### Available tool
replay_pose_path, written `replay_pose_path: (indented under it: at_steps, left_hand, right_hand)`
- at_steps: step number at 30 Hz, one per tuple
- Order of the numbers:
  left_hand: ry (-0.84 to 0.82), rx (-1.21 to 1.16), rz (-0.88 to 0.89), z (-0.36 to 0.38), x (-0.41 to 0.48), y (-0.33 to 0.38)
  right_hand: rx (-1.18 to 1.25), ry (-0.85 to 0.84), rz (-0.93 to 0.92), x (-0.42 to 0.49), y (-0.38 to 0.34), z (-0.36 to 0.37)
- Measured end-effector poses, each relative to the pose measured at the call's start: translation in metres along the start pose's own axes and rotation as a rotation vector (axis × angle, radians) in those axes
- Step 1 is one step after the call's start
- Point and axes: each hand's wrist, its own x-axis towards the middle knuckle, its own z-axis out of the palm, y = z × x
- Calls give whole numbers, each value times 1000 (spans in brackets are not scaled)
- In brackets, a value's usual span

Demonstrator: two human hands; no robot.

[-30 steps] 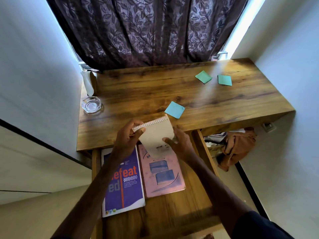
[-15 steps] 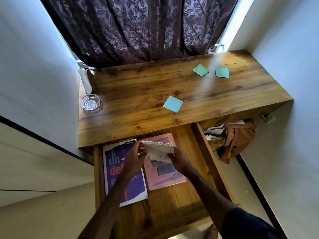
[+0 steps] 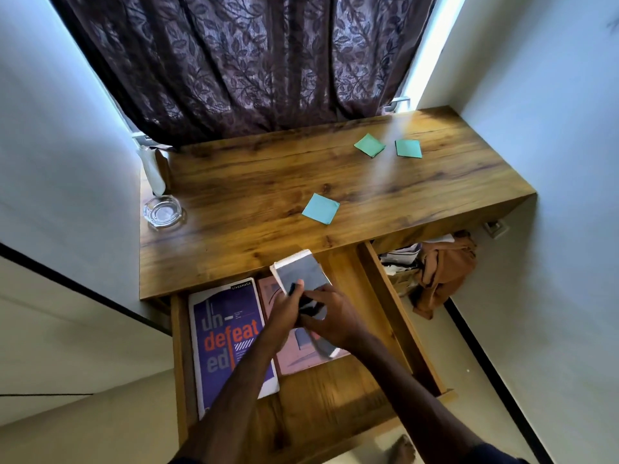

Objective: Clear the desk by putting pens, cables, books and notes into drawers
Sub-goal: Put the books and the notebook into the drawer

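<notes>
Both hands meet over the open drawer [image 3: 399,318], which is pulled out from under the front edge of the tabletop [image 3: 251,192]. Between them they hold a small notepad [image 3: 303,271] tilted up on end, its bound top edge level with the tabletop's front edge and its lower end hidden among the fingers. The left hand [image 3: 284,308] has a narrow grip on the notepad's lower left side, thumb lying across the front cover. The right hand [image 3: 333,316] curls its grip round the lower right side; motion blur hides exactly how its fingertips sit. Inside the drawer, a purple book [image 3: 224,339] lies flat against the left wall. A pink book [image 3: 296,361] lies flat just beside it, directly under the hands. On the tabletop a blue note [image 3: 321,208] lies near the middle, toward the front edge. A left green note [image 3: 369,145] and a right green note [image 3: 408,148] lie close together near the back right corner. A glass ashtray [image 3: 163,211] sits at the left edge. A brown cloth [image 3: 443,269] is bunched below the tabletop's right end.
</notes>
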Motion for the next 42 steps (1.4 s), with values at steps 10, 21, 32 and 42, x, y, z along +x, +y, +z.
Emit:
replay_pose_path:
  at_steps: [10,21,32,42]
  left_hand:
    - [-210,-10,-73,22,10,-2]
    - [-34,285,-187,85,35,-46]
    - [197,789,-17,131,92,-66]
    - [67,1701,156,140,87,-84]
  right_hand:
    - [850,-188,736,-55,78,-55]
    - [570,54,847,-24,144,-54]
    - [792,186,1290,-45,172,5]
    - [205,-84,765,-33,168,1]
